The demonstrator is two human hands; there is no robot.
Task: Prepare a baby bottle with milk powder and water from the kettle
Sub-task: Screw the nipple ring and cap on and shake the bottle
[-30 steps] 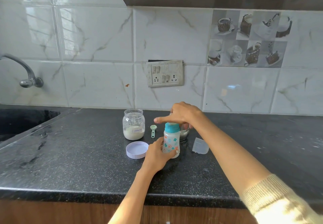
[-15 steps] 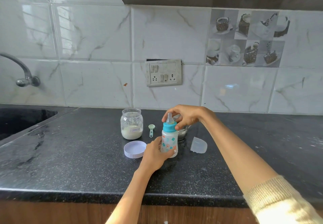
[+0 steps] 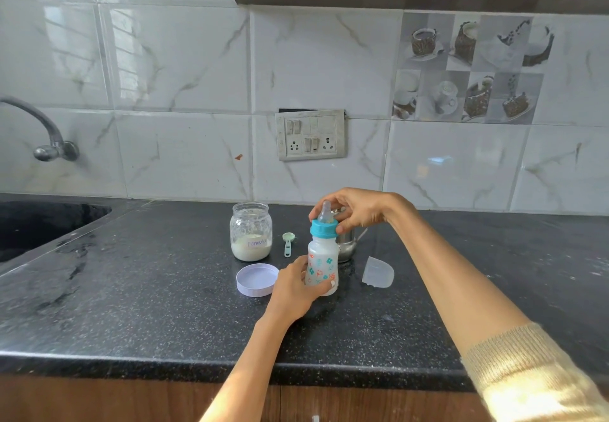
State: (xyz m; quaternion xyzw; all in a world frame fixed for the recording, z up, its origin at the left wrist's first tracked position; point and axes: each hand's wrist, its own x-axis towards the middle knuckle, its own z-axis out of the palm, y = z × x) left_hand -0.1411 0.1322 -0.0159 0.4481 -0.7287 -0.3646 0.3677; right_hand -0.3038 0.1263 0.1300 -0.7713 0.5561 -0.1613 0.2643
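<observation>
Baby bottle (image 3: 322, 261) between curled fingers (image 3: 342, 223)

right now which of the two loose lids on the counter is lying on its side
The clear bottle cap, right of the baby bottle, lies tipped on its side. The round white jar lid, left of the bottle, rests flat with its rim up.

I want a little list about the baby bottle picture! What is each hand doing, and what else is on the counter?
left hand: left hand grips the lower body of the baby bottle
right hand: right hand holds the blue collar at the bottle's top
bottle: upright on the black counter, teat on, milky inside
formula jar: formula jar open, some white powder at the bottom
jar lid: lid lying in front of the jar
scoop: green scoop between jar and bottle
bottle cap: clear cap lying right of the bottle
behind bottle: a metal vessel, mostly hidden
</observation>
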